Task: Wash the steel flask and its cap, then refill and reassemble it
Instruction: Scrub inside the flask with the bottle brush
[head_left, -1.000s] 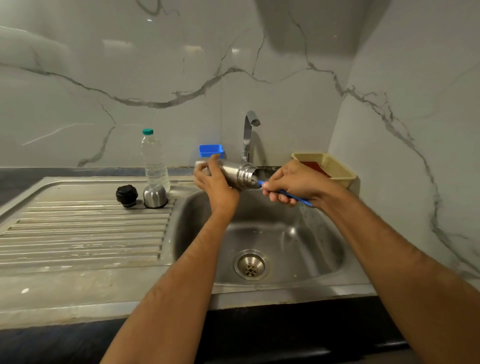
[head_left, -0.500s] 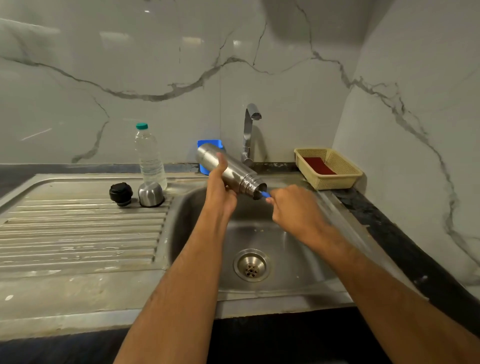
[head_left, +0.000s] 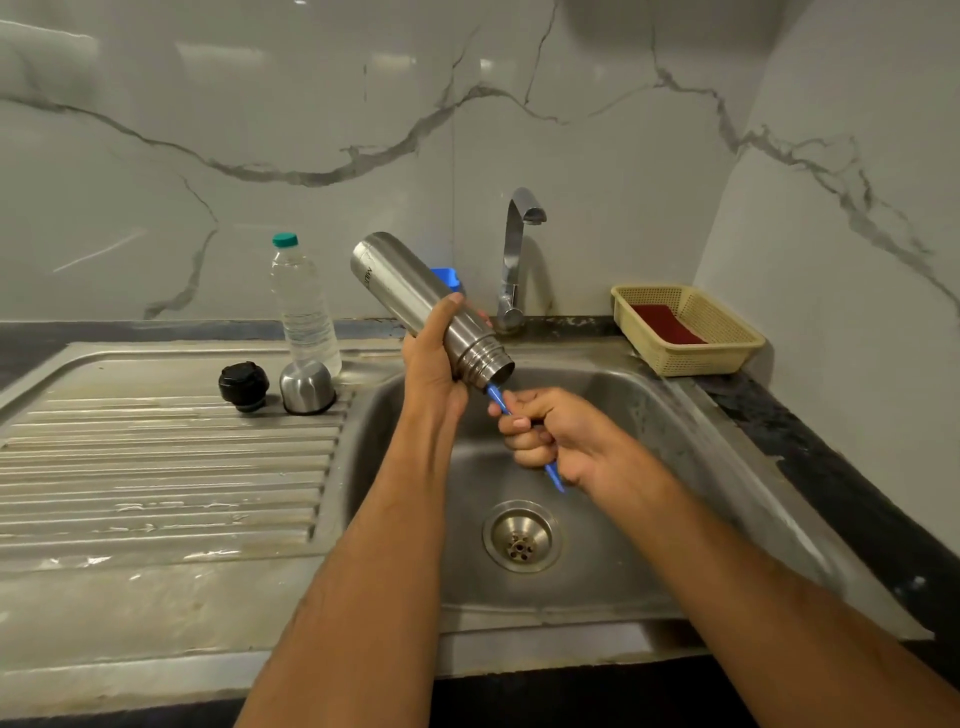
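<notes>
- Left hand (head_left: 434, 364) wraps around the lower body of the steel flask (head_left: 423, 306), holding it tilted over the sink basin (head_left: 613, 519), mouth down and base raised away from the person.
- Right hand (head_left: 550, 441), just below and right of the left, is fisted around a blue brush handle (head_left: 551, 475) that runs up into the flask mouth; the brush head is hidden inside.
- Risk, as I judge it: a wet steel body could slip through the left hand's hold if the brush is pushed hard, dropping the flask into the basin.
- Faucet (head_left: 511, 260) stands just beyond the left hand; a swing of the raised base could knock it, or the water bottle (head_left: 304, 306) to the left.
- Further left, black stopper (head_left: 243, 385) and steel cup cap (head_left: 306, 387) wait on the drainboard (head_left: 156, 467), apparently unwashed.
- Open room lies below both hands, toward the drain (head_left: 521, 535); a basket (head_left: 685, 327) sits well right.
</notes>
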